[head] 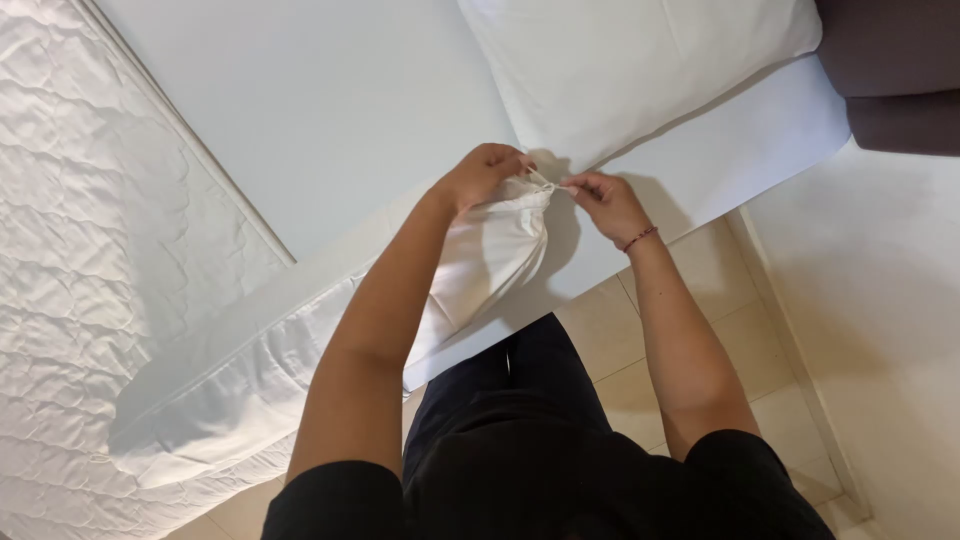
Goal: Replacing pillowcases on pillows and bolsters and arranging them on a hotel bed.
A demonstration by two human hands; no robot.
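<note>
Fingers of left hand [482,172] clenched on bunched corner of white pillowcase [490,255]; right hand [606,203] pinching same corner's edge, fingertips nearly meeting. Second pillow [620,70] just beyond fingers. Quilted mattress pad [90,250] far left. Bed sheet [330,110] underneath. Tiled floor [690,290], dark headboard [890,70] right.

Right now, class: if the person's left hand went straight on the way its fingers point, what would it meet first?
The left hand points toward the right hand across the gathered white pillowcase. It would probably meet the right hand's fingertips first, since both pinch the same bit of cloth, though depth is hard to judge.
</note>
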